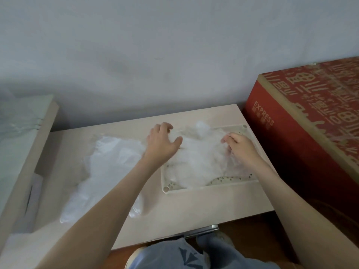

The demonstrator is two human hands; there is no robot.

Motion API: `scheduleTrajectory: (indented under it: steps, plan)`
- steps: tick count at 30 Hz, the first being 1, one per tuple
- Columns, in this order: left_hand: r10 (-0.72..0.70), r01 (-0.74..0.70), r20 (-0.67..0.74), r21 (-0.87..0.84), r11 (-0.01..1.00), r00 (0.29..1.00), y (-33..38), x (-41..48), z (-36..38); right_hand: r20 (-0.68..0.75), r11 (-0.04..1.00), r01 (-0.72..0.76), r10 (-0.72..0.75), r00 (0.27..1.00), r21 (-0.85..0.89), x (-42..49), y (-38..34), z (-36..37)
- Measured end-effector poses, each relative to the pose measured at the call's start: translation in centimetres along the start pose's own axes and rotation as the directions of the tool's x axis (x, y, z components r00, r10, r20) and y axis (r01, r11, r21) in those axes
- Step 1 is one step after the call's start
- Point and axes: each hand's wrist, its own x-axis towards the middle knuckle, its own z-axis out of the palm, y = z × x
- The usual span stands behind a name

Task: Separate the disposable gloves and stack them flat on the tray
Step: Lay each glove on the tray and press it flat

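Observation:
A cream perforated tray (pixel 223 186) lies on the right part of a low pale table (pixel 194 214). A stack of thin clear disposable gloves (pixel 202 162) covers most of the tray. My left hand (pixel 161 142) rests on the stack's left edge with fingers curled at the far rim. My right hand (pixel 240 146) pinches the glove film at the stack's right side. A loose heap of clear gloves (pixel 108 167) lies on the table to the left of the tray, partly hidden by my left forearm.
A big red cardboard box (pixel 310 129) stands close on the right of the table. An open cardboard box (pixel 23 152) with plastic film stands on the left. A grey wall runs behind. My knees in jeans (pixel 194 255) are below the table's near edge.

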Motion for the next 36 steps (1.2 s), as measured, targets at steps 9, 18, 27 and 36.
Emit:
scheduleTrajectory:
  steps: [9,18,27,36]
  plan:
    - [0.532,-0.562,0.182,0.261,0.785,0.827,2.0,-2.4,4.9,-0.045,1.0,0.021,-0.021,0.999,-0.012,0.1,1.0,0.6]
    - [0.242,-0.495,0.51,0.449,0.744,0.825,-0.2,-2.6,7.4,-0.141,0.992,-0.054,0.038,0.989,-0.117,0.1,1.7,0.5]
    - [0.27,-0.519,0.525,0.413,0.748,0.807,-0.2,-2.7,7.5,-0.256,0.928,-0.179,0.095,0.962,-0.328,0.2,1.6,0.9]
    - [0.292,-0.55,0.53,0.432,0.715,0.796,-0.3,-2.4,8.1,0.194,0.543,0.51,-0.535,0.822,-0.667,0.0,1.2,5.1]
